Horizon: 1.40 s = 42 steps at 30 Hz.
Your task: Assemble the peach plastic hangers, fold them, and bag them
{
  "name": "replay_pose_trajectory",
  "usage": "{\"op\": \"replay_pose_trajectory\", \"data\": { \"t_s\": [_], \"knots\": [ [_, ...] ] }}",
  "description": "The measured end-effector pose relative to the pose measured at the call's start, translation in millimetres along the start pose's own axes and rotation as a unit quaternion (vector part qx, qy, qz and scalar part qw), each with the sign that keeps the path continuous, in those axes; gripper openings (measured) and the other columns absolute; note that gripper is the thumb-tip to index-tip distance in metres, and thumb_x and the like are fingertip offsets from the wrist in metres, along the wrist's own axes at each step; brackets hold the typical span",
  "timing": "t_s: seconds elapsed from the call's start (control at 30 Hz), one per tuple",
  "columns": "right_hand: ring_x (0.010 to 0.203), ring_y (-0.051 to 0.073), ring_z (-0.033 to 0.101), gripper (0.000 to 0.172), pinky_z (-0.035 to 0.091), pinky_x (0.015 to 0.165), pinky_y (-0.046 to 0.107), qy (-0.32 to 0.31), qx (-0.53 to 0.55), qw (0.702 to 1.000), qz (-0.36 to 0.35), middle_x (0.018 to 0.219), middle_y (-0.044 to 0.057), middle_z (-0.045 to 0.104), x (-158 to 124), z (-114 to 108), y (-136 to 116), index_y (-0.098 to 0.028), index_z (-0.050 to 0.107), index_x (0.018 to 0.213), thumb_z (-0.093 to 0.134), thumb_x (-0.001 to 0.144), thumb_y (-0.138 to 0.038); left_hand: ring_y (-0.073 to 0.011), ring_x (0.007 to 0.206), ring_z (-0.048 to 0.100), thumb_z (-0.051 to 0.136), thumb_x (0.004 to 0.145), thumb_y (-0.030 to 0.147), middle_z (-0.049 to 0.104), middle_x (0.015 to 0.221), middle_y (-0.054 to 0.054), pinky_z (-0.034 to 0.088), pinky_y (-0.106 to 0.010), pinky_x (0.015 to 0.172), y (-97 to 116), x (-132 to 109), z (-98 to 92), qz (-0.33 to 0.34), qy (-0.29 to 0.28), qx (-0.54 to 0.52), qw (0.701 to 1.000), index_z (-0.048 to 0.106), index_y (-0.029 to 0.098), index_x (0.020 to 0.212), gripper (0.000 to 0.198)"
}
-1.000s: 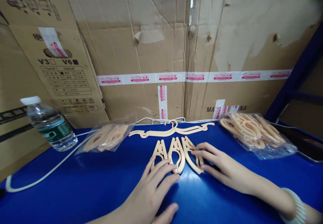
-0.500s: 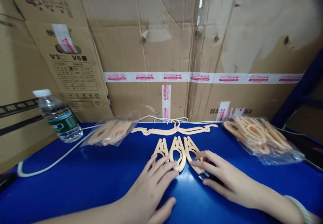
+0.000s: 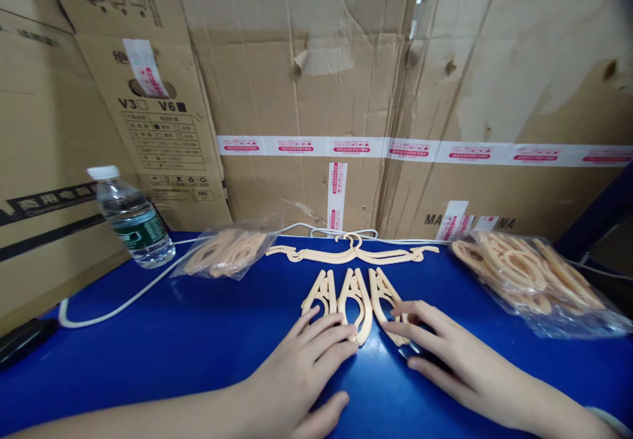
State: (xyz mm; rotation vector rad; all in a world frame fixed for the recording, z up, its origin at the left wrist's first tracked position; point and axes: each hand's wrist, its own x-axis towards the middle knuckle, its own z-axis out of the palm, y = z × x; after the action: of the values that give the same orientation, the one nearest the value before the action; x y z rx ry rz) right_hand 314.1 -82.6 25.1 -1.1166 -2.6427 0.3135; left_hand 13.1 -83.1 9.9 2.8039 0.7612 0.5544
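Three folded beige travel hangers lie side by side on the blue table. My left hand is spread flat, its fingertips resting on the left folded hanger and the lower part of the middle folded hanger. On the right folded hanger lie the fingertips of my right hand, with fingers apart and the thumb below its lower end. Fingers partly cover the left and right hangers. Behind them, an unfolded hanger lies with its arms stretched out and hook toward the boxes.
Clear bags of folded hangers lie at left and right. A water bottle stands at far left, near a white cable and a black object. Large cardboard boxes wall off the back.
The whole view has shifted slightly, so things appear further right. Both hands keep nearly the same places on the folded hangers.
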Motion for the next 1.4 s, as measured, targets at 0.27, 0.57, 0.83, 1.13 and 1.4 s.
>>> {"op": "replay_pose_trajectory", "data": {
  "t_s": [0.27, 0.57, 0.83, 1.13, 1.4],
  "knots": [
    [0.122, 0.028, 0.054, 0.042, 0.049, 0.102, 0.043, 0.023, 0.031, 0.999, 0.016, 0.135, 0.011, 0.051, 1, 0, 1, -0.031, 0.048, 0.14, 0.048, 0.099, -0.031, -0.0304, 0.113, 0.057, 0.053, 0.08, 0.016, 0.062, 0.121, -0.011, 0.047, -0.052, 0.099, 2, 1, 2.9, -0.021, 0.097, 0.018, 0.995, 0.053, 0.021, 0.121, 0.041],
    [0.121, 0.025, 0.053, 0.033, 0.048, 0.102, 0.041, 0.016, 0.057, 0.998, 0.03, 0.131, 0.012, 0.05, 6, -3, 3, -0.026, 0.053, 0.132, 0.044, 0.101, -0.03, -0.0326, 0.109, 0.057, 0.056, 0.078, 0.019, 0.06, 0.118, -0.013, 0.049, -0.053, 0.095, -4, -2, 9.1, -0.056, 0.1, 0.072, 0.991, 0.054, 0.019, 0.116, 0.038],
    [0.119, 0.023, 0.055, 0.032, 0.049, 0.101, 0.039, 0.049, 0.081, 0.995, 0.019, 0.128, 0.012, 0.052, 6, 0, 7, -0.024, 0.053, 0.131, 0.045, 0.1, -0.027, -0.0314, 0.116, 0.055, 0.054, 0.076, 0.015, 0.06, 0.123, -0.013, 0.045, -0.051, 0.101, -4, -1, 3.2, -0.032, 0.094, 0.058, 0.993, 0.052, 0.021, 0.116, 0.041],
    [0.106, 0.023, 0.061, 0.029, 0.054, 0.092, 0.04, 0.144, 0.05, 0.988, 0.009, 0.115, 0.011, 0.063, 11, -3, 25, -0.024, 0.059, 0.125, 0.044, 0.1, -0.025, -0.0245, 0.111, 0.06, 0.048, 0.082, 0.009, 0.065, 0.115, -0.008, 0.034, -0.051, 0.11, 5, 1, -6.1, -0.022, 0.1, -0.022, 0.995, 0.053, 0.024, 0.108, 0.031],
    [0.11, 0.026, 0.062, 0.03, 0.051, 0.098, 0.048, 0.193, -0.055, 0.978, 0.057, 0.115, 0.012, 0.067, 30, -6, 76, -0.019, 0.061, 0.12, 0.047, 0.094, -0.017, -0.0221, 0.107, 0.061, 0.047, 0.086, 0.009, 0.066, 0.111, -0.006, 0.039, -0.048, 0.106, 0, 2, -9.5, -0.038, 0.115, -0.052, 0.991, 0.053, 0.024, 0.105, 0.025]
  ]
}}
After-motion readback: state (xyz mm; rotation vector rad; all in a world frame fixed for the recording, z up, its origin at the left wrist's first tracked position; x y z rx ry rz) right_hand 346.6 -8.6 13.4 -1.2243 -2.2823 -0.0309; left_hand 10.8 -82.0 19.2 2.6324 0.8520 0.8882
